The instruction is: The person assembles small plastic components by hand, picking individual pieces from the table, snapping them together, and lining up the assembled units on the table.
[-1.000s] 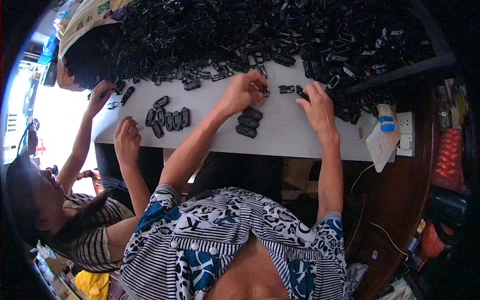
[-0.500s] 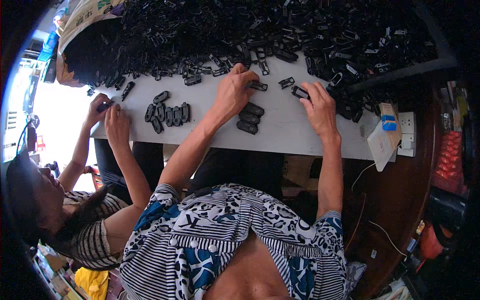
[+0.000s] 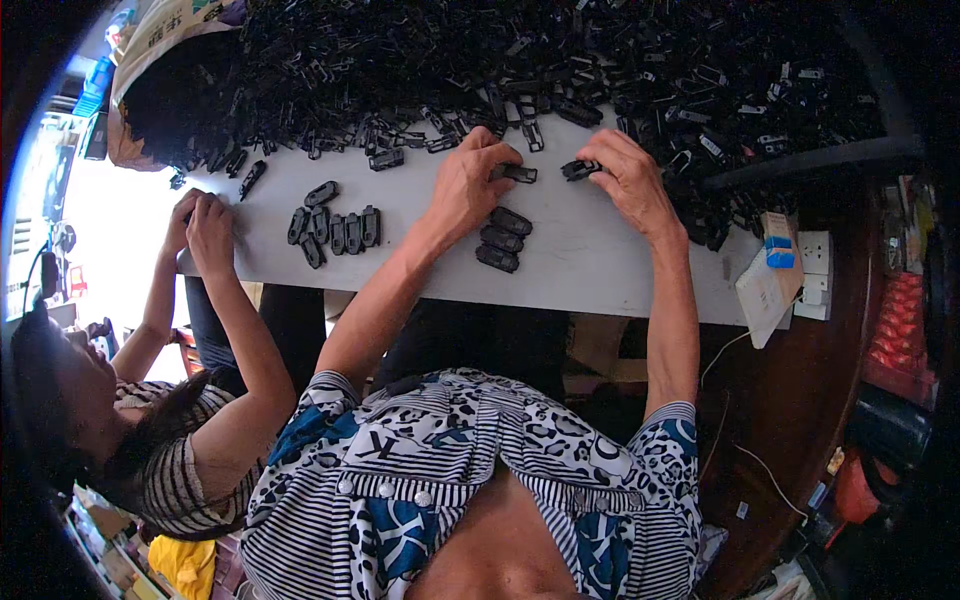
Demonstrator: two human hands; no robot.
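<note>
Head view: at upper centre, the left hand [image 3: 467,182] clamps a black open-framed part [image 3: 519,174] in its fingers, while right of it the right hand [image 3: 632,182] pinches a dark elongated part [image 3: 577,171] between thumb and fingertips. Three black casings [image 3: 501,239] lie on the white table [image 3: 590,265] near frame centre.

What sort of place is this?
Probably a small workshop: a big heap of black parts covers the far side of a white table, and a co-worker sits at its left end.
</note>
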